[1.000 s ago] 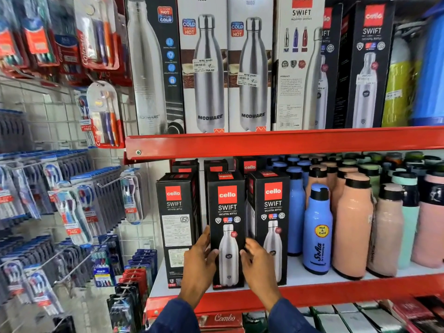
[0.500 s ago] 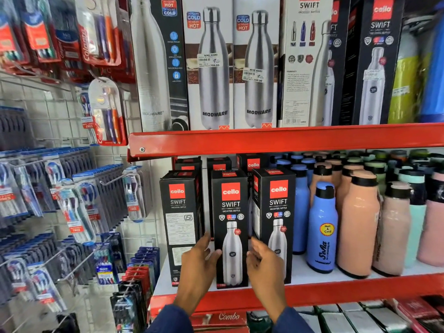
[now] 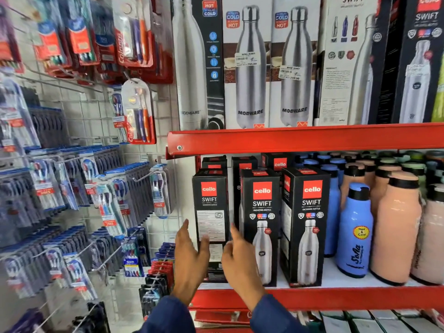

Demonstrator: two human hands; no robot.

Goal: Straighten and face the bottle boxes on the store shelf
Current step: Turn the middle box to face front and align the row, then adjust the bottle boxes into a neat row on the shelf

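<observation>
Three black Cello Swift boxes stand in the front row of the red lower shelf (image 3: pixel 312 299). The left box (image 3: pixel 210 212) shows its printed text side. The middle box (image 3: pixel 260 222) and the right box (image 3: pixel 306 222) show the bottle picture. More black boxes stand behind them. My left hand (image 3: pixel 189 258) is open, its thumb on the left box's front and its fingers spread off the box's left edge. My right hand (image 3: pixel 237 265) is open in front of the gap between the left and middle boxes, holding nothing.
Blue (image 3: pixel 354 234) and peach (image 3: pixel 396 227) bottles fill the shelf to the right. The upper red shelf (image 3: pixel 300 138) carries tall Modware and Cello boxes. Left of the shelf a wire grid holds hanging toothbrush packs (image 3: pixel 158 191). Flat boxes lie below.
Both hands have let go of the middle box and moved left to the left box. The view has shifted left and closer.
</observation>
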